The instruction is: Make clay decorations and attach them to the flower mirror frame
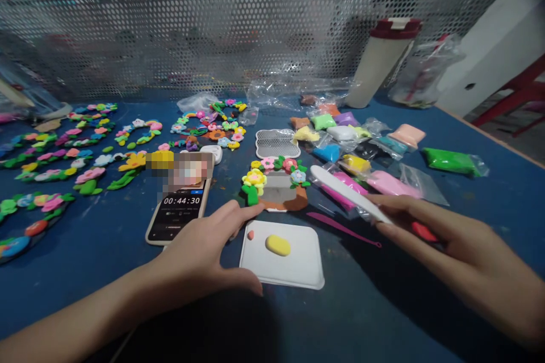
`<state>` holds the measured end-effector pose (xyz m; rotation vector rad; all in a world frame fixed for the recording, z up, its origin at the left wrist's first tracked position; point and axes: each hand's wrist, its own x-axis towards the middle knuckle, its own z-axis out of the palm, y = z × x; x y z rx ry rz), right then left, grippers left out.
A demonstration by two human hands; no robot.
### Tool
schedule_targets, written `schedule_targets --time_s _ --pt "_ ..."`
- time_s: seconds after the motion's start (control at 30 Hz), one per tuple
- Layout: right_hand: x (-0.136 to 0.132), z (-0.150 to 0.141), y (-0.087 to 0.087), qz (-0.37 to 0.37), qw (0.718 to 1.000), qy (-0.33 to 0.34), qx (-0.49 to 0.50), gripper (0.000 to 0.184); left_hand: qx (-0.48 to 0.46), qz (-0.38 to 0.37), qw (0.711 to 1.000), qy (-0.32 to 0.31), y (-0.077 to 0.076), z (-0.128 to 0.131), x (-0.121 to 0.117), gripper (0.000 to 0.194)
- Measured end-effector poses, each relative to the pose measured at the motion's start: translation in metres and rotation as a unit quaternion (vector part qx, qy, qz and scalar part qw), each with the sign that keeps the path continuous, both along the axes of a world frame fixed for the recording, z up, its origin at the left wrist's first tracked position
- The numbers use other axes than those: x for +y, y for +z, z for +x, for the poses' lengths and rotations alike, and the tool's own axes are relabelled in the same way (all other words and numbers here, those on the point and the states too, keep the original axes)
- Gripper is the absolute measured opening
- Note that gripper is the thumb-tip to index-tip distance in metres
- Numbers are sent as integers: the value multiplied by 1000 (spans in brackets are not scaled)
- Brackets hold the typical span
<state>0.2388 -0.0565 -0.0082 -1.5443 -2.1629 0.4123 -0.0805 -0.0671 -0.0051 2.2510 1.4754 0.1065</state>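
Right-hand grip (462,241) is narrow, pinching a white modelling spatula (347,190) between thumb and fingers; a red piece (423,231) shows beneath the fingers, though I cannot tell whether it is a handle or a lump of clay. Left-hand grip (200,252) is wide open, palm down over the blue surface (502,198) near its front edge, with its fingers reaching just beside a white plastic mat (300,269). That mat carries a smooth yellow clay oval (278,245) and a tiny orange-pink clay ball (251,235). Just beyond it, toward the back edge, lies a small mirror (276,188) in a brown clay frame (298,201). Matte flowers and leaves crowd the frame's top and left side, while its lower right is left bare, so the decoration looks partly done. Rows of finished-looking clay flower garlands (63,170) fill the left side of the surface, beside a phone (176,221) showing 00:44:30. Toward the right edge, soft pastel clay lumps sit in crinkled clear packets (353,147), with a bright green block (453,161) farther out and a thin magenta tool (340,229) near the spatula. A perforated metal sheet (213,28) rises along the back edge, near a tall bottle with a dark red lid (381,65).
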Motion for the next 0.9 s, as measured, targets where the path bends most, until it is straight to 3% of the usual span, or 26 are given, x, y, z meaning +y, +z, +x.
schedule_targets --time_s 0.07,0.17,0.33,0.5,0.57,0.63,0.8,0.9 --pt "4 15 1 59 997 -12 -49 35 -8 38 999 -4 1 1 0 67" --pt "12 31 4 111 989 -15 -99 31 -4 107 992 -64 3 7 1 46" --pt "28 36 7 129 984 -10 -124 37 78 163 966 -185 4 32 4 49" --pt "38 46 -1 216 950 -20 -224 46 198 342 874 -284 -1 46 -3 35" --pt "41 51 -6 230 938 -30 -257 44 223 401 836 -300 -3 47 -6 33" --pt "43 54 -9 227 933 -23 -279 42 247 427 817 -299 -4 47 -8 33" --pt "38 44 -3 276 919 7 -280 41 242 400 836 -286 -3 46 -6 35" --pt "26 22 -1 251 944 65 -206 35 207 360 870 -267 -3 43 -5 38"
